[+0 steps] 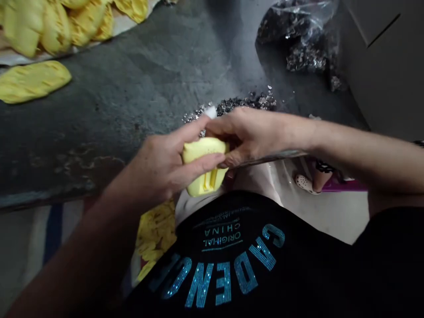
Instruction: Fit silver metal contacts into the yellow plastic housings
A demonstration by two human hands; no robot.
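Note:
My left hand [165, 161] is wrapped round a pale yellow moulded plastic piece [203, 190], with the thumb lying across its face. Two narrow raised ribs or slots show on that face below the thumb. At the piece's right edge, my right hand [245, 132] is closed, thumb and fingers gripping there; whether it also has a small part in it is hidden. A small white tip [210, 112] pokes out above the meeting fingertips. Just beyond the hands, a pile of tiny shiny metal parts [245, 104] is spread on the dark worktable [149, 66].
Several yellow pieces [56, 26] are heaped at the back left, and a single yellow piece [35, 81] lies nearer. A clear plastic bag [308, 39] of metal parts sits at the back right. More yellow pieces [155, 234] lie below the table edge. A foot in a clog [306, 183] shows at right.

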